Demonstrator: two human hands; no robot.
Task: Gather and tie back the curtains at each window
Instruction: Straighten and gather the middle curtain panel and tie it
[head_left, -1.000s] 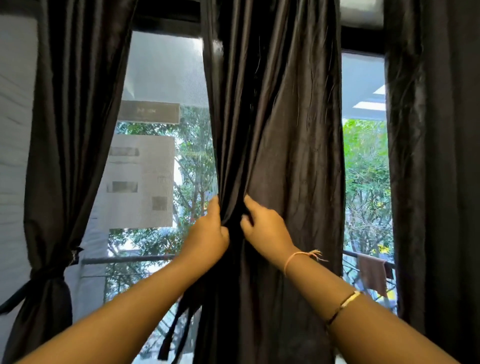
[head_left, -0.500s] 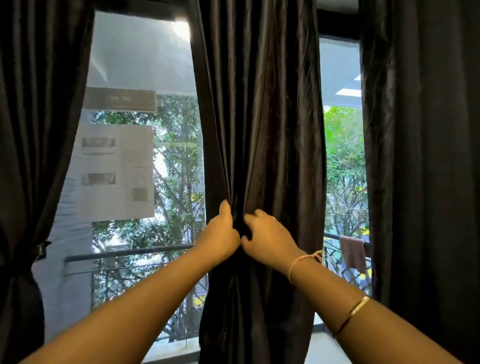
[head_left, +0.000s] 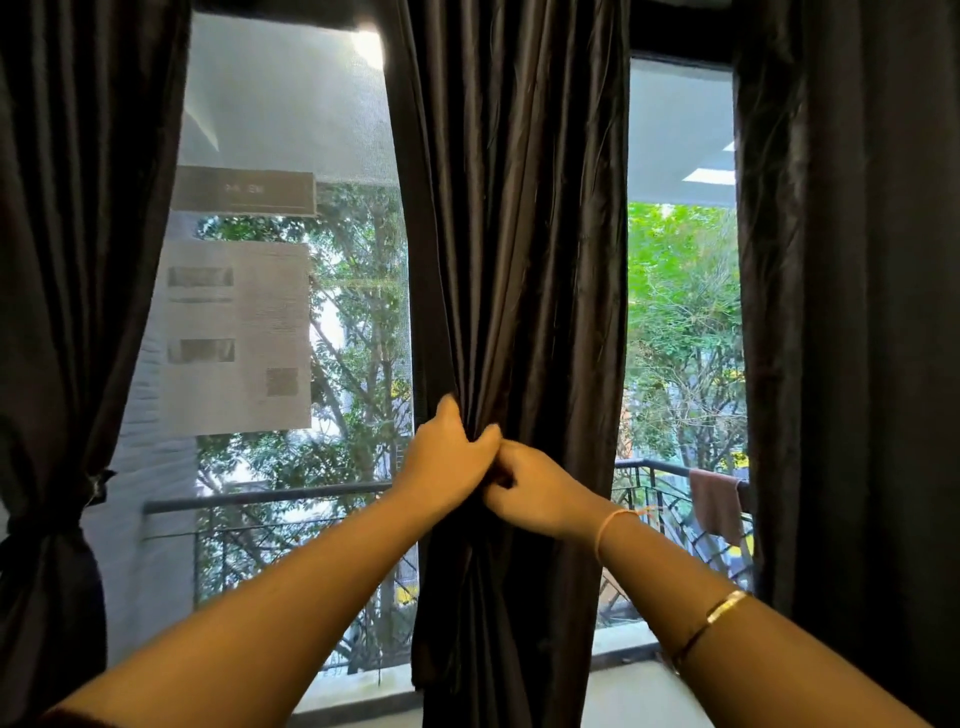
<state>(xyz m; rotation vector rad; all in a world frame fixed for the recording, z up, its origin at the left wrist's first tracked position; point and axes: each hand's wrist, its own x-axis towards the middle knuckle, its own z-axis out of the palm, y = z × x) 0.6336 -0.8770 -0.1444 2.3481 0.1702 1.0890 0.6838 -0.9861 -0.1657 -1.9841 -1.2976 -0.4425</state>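
My left hand (head_left: 449, 457) and right hand (head_left: 535, 491), touching, are both clenched on the pinched waist of the dark satin middle curtain (head_left: 514, 270) between the two panes. Step judged: gathering done, tying next, needing a tie-back; none visible here. Fingertips and any cord are hidden in folds; the tied left curtain (head_left: 57, 322) is cut off.

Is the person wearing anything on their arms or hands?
No sleeves or gloves: both forearms are bare. The left hand and its arm wear nothing. Behind the right hand sits a thin orange thread bracelet at the wrist, and farther up the forearm a slim gold bangle.
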